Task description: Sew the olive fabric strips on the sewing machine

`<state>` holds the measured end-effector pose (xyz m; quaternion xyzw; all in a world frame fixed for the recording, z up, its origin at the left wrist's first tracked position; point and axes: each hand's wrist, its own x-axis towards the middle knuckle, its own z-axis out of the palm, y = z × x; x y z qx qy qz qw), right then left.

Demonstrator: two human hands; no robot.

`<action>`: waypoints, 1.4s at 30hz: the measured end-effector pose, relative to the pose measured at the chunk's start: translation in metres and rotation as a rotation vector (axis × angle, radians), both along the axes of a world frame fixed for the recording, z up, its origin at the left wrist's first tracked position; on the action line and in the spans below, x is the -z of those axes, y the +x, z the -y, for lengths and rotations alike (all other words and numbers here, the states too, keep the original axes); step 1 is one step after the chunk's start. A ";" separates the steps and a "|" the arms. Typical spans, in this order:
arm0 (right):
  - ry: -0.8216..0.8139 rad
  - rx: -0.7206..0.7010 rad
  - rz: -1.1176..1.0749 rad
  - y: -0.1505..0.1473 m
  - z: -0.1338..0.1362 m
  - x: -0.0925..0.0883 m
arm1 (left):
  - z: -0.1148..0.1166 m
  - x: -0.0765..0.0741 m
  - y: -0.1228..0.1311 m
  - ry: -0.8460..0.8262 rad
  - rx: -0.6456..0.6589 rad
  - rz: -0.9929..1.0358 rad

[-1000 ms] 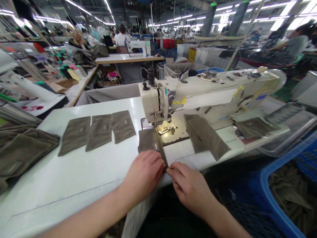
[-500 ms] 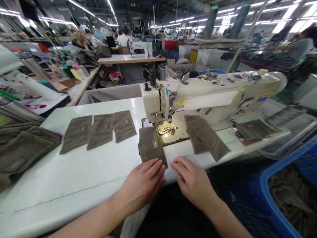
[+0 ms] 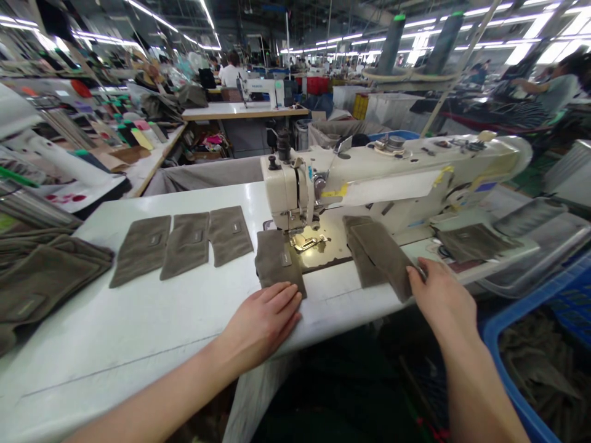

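Observation:
My left hand lies with its fingers flat on the lower end of a brown fabric piece, which bears a small label. This piece lies just left of the sewing machine's lit needle plate, its upper edge close to the presser foot. Over on the right, my right hand is closed, thumb and fingers pinching the near corner of a plain brown fabric strip. That strip partly covers another brown piece.
Three labelled brown pieces lie in a row on the white table. A brown stack sits at far left. More brown fabric lies by the machine's right end. A blue basket holding fabric stands at lower right.
My right hand has moved right, from beside my left hand to the corner of the plain strip, and closed on it. My left hand and the labelled piece have shifted slightly away from me.

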<state>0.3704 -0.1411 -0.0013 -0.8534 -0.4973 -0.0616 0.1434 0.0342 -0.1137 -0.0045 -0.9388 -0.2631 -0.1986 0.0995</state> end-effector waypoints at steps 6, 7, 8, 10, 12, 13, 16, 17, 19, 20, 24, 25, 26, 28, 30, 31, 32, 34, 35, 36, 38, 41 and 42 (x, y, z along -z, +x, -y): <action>0.106 -0.071 -0.046 0.012 -0.007 0.010 | -0.011 -0.001 -0.002 -0.021 -0.008 0.001; 0.122 -0.081 -0.062 0.014 -0.008 0.011 | -0.013 -0.001 -0.002 -0.024 -0.011 -0.004; 0.140 -0.090 -0.081 0.015 -0.008 0.012 | -0.015 -0.001 -0.002 -0.024 -0.017 -0.009; 0.208 -0.106 -0.119 0.017 -0.008 0.011 | -0.018 -0.002 -0.002 -0.018 -0.023 -0.018; 0.305 -0.116 -0.153 0.016 -0.006 0.005 | -0.022 -0.003 -0.002 -0.006 -0.021 -0.018; 0.346 -0.105 -0.172 0.015 -0.005 0.001 | -0.024 -0.003 -0.002 -0.003 -0.019 -0.017; 0.373 -0.003 -0.248 0.008 0.002 -0.015 | -0.029 -0.004 -0.002 -0.013 -0.017 -0.015; 0.374 0.029 -0.275 0.005 0.004 -0.020 | -0.031 -0.005 -0.002 -0.021 -0.015 -0.014; 0.399 0.051 -0.313 0.000 0.009 -0.029 | -0.035 -0.005 -0.003 -0.034 -0.009 -0.011; 0.420 0.039 -0.319 -0.002 0.011 -0.032 | -0.037 -0.005 -0.003 -0.039 -0.006 -0.007; 0.481 -0.034 -0.298 -0.011 0.019 -0.040 | -0.044 -0.005 -0.005 -0.062 -0.012 0.000; 0.487 -0.041 -0.299 -0.013 0.021 -0.042 | -0.046 -0.005 -0.005 -0.066 -0.015 -0.003; 0.495 -0.042 -0.305 -0.015 0.022 -0.043 | -0.047 -0.005 -0.006 -0.070 -0.018 -0.006; 0.502 -0.046 -0.323 -0.017 0.024 -0.046 | -0.050 -0.006 -0.006 -0.074 -0.021 -0.009; 0.503 -0.054 -0.335 -0.019 0.026 -0.048 | -0.054 -0.007 -0.006 -0.072 -0.022 -0.005; 0.502 -0.056 -0.338 -0.019 0.027 -0.049 | -0.055 -0.007 -0.006 -0.070 -0.023 -0.004; 0.492 -0.057 -0.341 -0.020 0.027 -0.049 | -0.057 -0.007 -0.006 -0.070 -0.024 -0.004; 0.475 -0.053 -0.341 -0.020 0.028 -0.050 | -0.061 -0.007 -0.005 -0.075 -0.024 -0.003; 0.469 -0.052 -0.340 -0.020 0.029 -0.049 | -0.063 -0.007 -0.005 -0.077 -0.023 -0.001; 0.464 -0.055 -0.339 -0.020 0.029 -0.048 | -0.065 -0.007 -0.005 -0.077 -0.022 0.002; 0.465 -0.066 -0.340 -0.020 0.029 -0.047 | -0.069 -0.007 -0.005 -0.071 -0.021 0.009; 0.479 -0.086 -0.345 -0.020 0.030 -0.045 | -0.074 -0.007 -0.004 -0.064 -0.028 0.011; 0.483 -0.093 -0.344 -0.020 0.030 -0.045 | -0.075 -0.007 -0.004 -0.067 -0.029 0.009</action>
